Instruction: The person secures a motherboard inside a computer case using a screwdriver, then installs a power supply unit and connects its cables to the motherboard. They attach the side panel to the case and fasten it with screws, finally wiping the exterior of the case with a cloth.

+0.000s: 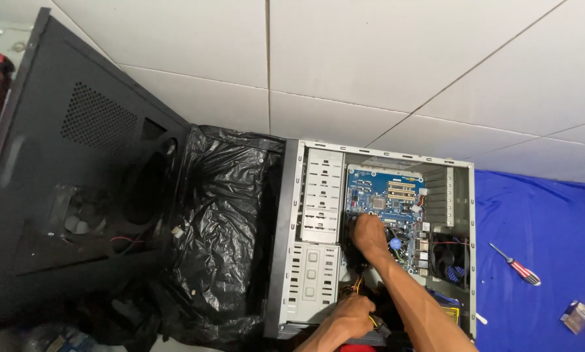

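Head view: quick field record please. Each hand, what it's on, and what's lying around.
surface: white tiled floor
case: open computer case lying on its side
left hand: gripping yellow cables at the case's near edge
right hand: reaching onto the blue motherboard
removed: black side panel, left
beside: black plastic bag
right: screwdriver on blue cloth

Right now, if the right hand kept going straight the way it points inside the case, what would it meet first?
The right hand points up-left across the blue motherboard; it would probably meet the drive bay cage beside the board first, though depth is unclear.
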